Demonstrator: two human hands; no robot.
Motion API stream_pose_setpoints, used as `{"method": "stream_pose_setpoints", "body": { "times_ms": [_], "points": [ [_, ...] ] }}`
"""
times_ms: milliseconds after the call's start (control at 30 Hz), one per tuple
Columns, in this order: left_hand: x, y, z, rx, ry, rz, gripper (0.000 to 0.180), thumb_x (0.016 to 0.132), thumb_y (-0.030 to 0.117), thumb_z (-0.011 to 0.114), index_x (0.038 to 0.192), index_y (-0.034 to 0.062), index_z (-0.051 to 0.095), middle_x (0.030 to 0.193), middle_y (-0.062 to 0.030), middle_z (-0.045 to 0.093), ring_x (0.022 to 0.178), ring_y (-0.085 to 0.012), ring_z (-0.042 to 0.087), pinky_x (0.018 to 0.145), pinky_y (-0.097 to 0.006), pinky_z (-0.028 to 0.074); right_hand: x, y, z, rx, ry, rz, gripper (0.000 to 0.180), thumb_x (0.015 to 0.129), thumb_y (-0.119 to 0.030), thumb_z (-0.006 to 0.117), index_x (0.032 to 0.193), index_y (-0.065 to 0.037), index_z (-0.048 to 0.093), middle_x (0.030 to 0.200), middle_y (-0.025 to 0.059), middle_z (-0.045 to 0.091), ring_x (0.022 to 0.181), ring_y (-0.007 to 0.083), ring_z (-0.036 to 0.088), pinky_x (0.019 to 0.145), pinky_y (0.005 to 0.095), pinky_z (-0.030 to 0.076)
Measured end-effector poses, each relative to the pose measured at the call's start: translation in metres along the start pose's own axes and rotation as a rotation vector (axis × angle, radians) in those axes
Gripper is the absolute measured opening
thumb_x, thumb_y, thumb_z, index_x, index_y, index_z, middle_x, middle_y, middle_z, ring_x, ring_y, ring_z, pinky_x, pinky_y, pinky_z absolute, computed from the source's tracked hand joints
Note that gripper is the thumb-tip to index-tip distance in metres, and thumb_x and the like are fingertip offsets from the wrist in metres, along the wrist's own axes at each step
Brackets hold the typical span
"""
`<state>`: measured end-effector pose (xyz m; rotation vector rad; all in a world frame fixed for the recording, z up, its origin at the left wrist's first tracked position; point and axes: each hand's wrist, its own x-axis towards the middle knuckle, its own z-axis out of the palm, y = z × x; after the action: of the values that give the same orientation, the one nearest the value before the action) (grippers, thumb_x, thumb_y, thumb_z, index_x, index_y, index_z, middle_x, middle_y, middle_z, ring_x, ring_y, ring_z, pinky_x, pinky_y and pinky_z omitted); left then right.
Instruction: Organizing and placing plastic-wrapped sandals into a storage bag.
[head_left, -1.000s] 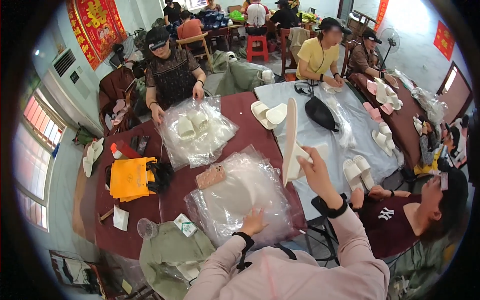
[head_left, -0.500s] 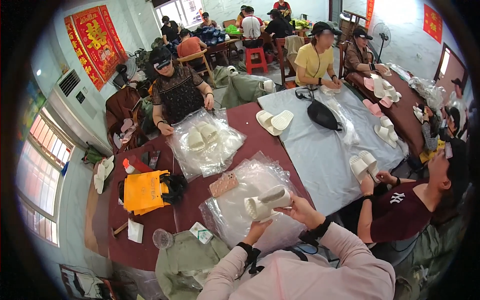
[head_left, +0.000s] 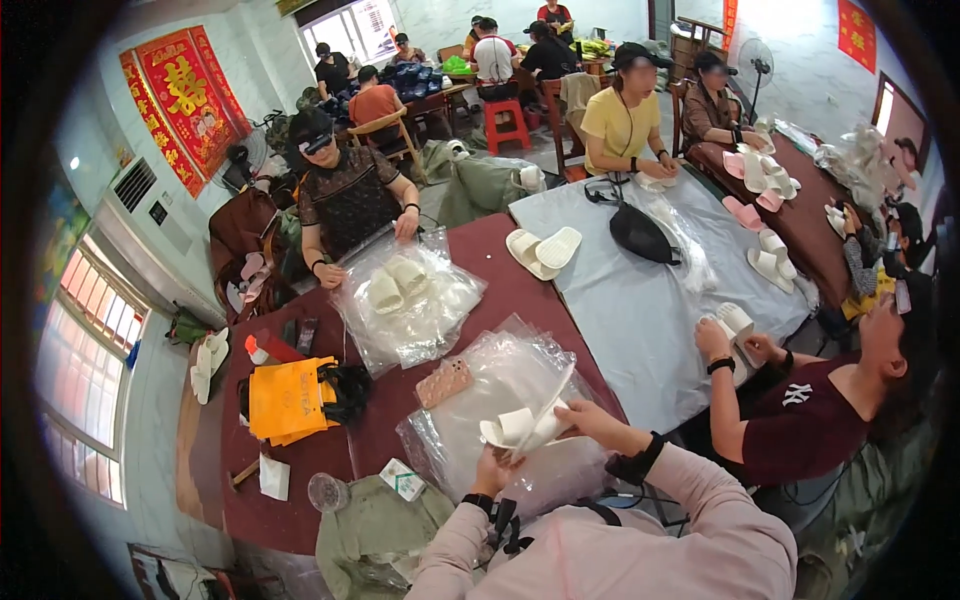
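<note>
Left hand [head_left: 487, 468] and right hand [head_left: 585, 415] both grasping pair of white slippers [head_left: 522, 427], held above clear plastic bags [head_left: 480, 385] on dark red surface [head_left: 300, 480]; orange bag [head_left: 285, 398] further left.

Matt white foam slippers [head_left: 520, 428], glossy plastic bags [head_left: 490, 385]

Sleeves: pale pink, long, on both forearms.
Left wrist [head_left: 477, 503]: black band.
Right wrist [head_left: 634, 462]: wide black strap.
</note>
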<state>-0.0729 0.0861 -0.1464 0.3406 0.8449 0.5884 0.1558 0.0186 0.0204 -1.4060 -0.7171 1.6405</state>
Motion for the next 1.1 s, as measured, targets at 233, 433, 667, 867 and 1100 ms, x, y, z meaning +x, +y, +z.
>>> {"method": "stream_pose_setpoints", "body": {
  "times_ms": [233, 433, 667, 867, 1100],
  "points": [
    [-0.007, 0.015, 0.004, 0.211, -0.116, -0.216, 0.057, 0.090, 0.047, 0.044, 0.124, 0.0002, 0.045, 0.116, -0.0109, 0.055, 0.103, -0.0254, 0.055, 0.090, -0.042, 0.044, 0.003, 0.014, -0.011, -0.549, -0.268, -0.022, 0.036, 0.090, -0.030, 0.053, 0.105, 0.002, 0.057, 0.098, 0.0064, 0.061, 0.086, 0.0139, 0.056, 0.076, 0.0291, 0.047],
    [0.006, -0.002, -0.011, 0.385, -0.142, -0.232, 0.034, 0.090, 0.022, 0.053, 0.118, 0.0030, 0.049, 0.106, -0.0064, 0.059, 0.092, -0.0184, 0.060, 0.084, -0.032, 0.049, 0.001, 0.001, -0.005, -0.546, -0.248, -0.212, 0.036, 0.087, -0.030, 0.054, 0.106, 0.001, 0.057, 0.095, 0.0077, 0.061, 0.087, 0.0149, 0.056, 0.076, 0.0292, 0.045],
    [0.001, -0.011, 0.019, 0.127, -0.049, -0.034, 0.038, 0.092, 0.022, 0.051, 0.125, 0.0046, 0.040, 0.111, -0.0084, 0.055, 0.100, -0.0186, 0.056, 0.084, -0.036, 0.049, 0.030, 0.064, -0.033, -0.174, -0.111, 0.173, 0.050, 0.083, -0.034, 0.058, 0.121, -0.002, 0.052, 0.111, 0.0100, 0.058, 0.102, 0.0185, 0.055, 0.088, 0.0297, 0.043],
    [0.020, -0.028, -0.005, 0.157, -0.073, 0.064, 0.040, 0.092, 0.024, 0.051, 0.125, 0.0046, 0.039, 0.110, -0.0090, 0.055, 0.099, -0.0184, 0.055, 0.083, -0.035, 0.048, 0.039, 0.074, -0.011, -0.477, -0.033, -0.038, 0.048, 0.077, -0.033, 0.064, 0.114, -0.003, 0.057, 0.108, 0.0124, 0.061, 0.097, 0.0205, 0.057, 0.085, 0.0317, 0.044],
    [0.020, -0.024, -0.001, 0.131, 0.013, 0.068, 0.037, 0.093, 0.024, 0.050, 0.122, 0.0022, 0.042, 0.111, -0.0089, 0.056, 0.095, -0.0186, 0.058, 0.084, -0.034, 0.048, 0.052, 0.090, -0.029, -0.227, 0.236, 0.007, 0.038, 0.073, -0.014, 0.065, 0.107, 0.002, 0.058, 0.102, 0.0124, 0.062, 0.096, 0.0206, 0.057, 0.084, 0.0299, 0.044]
  ]
}}
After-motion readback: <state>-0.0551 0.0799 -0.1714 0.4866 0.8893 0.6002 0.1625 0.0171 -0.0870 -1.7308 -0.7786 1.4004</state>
